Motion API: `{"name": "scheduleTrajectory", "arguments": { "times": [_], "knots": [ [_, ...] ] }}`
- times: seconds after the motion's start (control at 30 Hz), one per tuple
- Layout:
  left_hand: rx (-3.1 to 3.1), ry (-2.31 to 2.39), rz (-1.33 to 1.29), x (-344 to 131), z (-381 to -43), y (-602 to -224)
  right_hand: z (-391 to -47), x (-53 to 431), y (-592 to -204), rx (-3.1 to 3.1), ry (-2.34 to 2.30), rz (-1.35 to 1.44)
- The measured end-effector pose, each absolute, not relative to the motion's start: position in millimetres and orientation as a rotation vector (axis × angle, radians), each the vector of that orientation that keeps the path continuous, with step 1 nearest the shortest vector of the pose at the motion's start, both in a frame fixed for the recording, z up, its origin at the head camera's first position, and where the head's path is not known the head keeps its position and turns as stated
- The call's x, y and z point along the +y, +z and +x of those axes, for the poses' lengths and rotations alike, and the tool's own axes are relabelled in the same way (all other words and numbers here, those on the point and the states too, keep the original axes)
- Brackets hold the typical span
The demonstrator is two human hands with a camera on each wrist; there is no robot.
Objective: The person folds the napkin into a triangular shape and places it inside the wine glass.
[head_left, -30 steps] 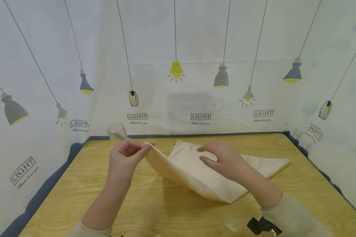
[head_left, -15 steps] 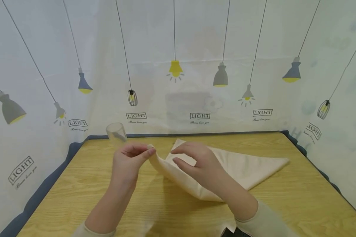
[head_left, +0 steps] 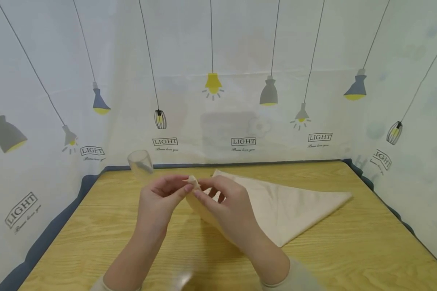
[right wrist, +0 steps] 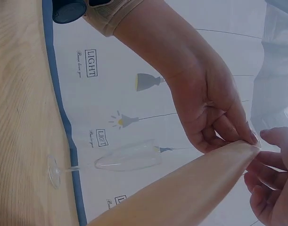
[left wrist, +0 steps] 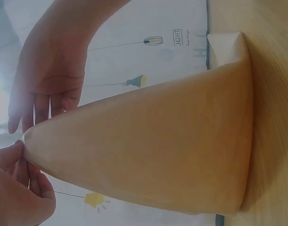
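Note:
A cream cloth napkin, folded to a triangular outline, lies on the table with its left part lifted. My left hand pinches the raised corner between thumb and fingers. Close against that corner is my right hand, its thumb and forefinger on either side of the tip. The right wrist view shows a small gap between my right hand and the cloth. Seen from the left wrist, the cloth rises as a tapering sheet, and the right fingers hang loosely behind its edge.
A clear stemmed glass stands at the table's back left, beyond my left hand; its foot and stem show in the right wrist view. The wooden table is enclosed by a white curtain printed with lamps.
My right hand has moved left across the cloth to the raised corner, beside my left hand. The left hand, still pinching the corner, has shifted slightly right.

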State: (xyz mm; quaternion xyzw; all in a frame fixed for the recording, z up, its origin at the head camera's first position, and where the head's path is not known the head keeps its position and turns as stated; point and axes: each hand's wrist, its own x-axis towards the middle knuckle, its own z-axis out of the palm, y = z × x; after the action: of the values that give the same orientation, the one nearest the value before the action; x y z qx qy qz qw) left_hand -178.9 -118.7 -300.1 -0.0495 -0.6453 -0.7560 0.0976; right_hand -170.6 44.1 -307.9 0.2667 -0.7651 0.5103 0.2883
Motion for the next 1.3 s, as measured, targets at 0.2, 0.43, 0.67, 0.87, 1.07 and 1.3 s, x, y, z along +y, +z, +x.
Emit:
{"name": "scheduleTrajectory", "arguments": {
  "times": [0.2, 0.43, 0.67, 0.87, 1.07, 1.3],
  "knots": [
    [-1.941, -2.223, -0.229, -120.2, -175.3, -301.7, -168.5, 37.6, -301.8, -2.034, 1.366, 0.675],
    [-2.152, -2.096, -0.329, -127.5, -176.2, -306.6, -167.2, 39.2, -293.4, -2.114, 1.321, 0.697],
    [-2.483, -1.706, -0.543, -139.2, -188.6, -328.6, -161.9, 42.3, -289.6, -2.231, 1.541, 0.655],
    [-2.64, -1.508, -0.677, -148.4, -207.4, -349.5, -167.9, 49.6, -282.0, -2.281, 1.715, 0.669],
    [-2.783, -1.519, -0.828, -153.5, -222.4, -369.4, -168.1, 60.2, -273.8, -2.381, 1.662, 0.646],
    [-2.88, -1.322, -0.973, -149.4, -231.7, -382.9, -170.9, 72.8, -269.4, -2.448, 1.675, 0.62]
  ]
}}
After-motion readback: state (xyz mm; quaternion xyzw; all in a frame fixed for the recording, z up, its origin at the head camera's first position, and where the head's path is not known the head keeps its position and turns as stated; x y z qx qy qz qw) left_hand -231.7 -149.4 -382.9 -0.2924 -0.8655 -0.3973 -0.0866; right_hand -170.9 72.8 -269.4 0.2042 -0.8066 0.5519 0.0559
